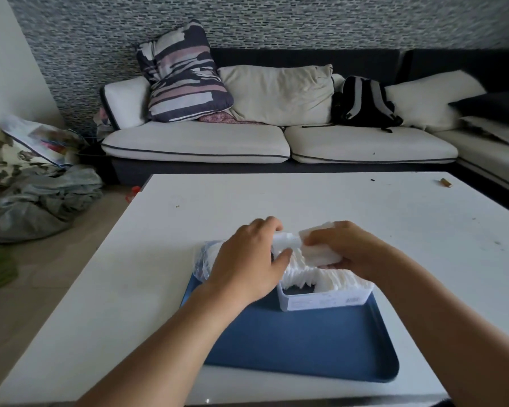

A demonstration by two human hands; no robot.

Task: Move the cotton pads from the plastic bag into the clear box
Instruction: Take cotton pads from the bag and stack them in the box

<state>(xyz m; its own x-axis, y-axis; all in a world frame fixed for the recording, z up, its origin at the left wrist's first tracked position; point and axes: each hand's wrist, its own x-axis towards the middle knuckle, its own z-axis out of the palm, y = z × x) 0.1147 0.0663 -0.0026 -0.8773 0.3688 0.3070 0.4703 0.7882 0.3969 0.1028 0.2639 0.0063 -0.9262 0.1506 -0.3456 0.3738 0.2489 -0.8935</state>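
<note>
A clear box (323, 299) stands on the far part of a blue tray (300, 345). White cotton pads (331, 279) stand packed on edge inside it, with a dark gap near the front left corner. My right hand (347, 248) grips a stack of cotton pads (316, 249) just above the box's far end. My left hand (250, 259) rests over the box's left side, fingers curled on the pads there. The crumpled plastic bag (206, 257) lies left of the box, mostly hidden behind my left hand.
The tray sits on a white table (276, 198). A small brown object (445, 182) lies near the table's far right corner. Behind the table is a sofa (276, 142) with cushions and a black backpack (363, 102). Clothes are piled on the floor at left.
</note>
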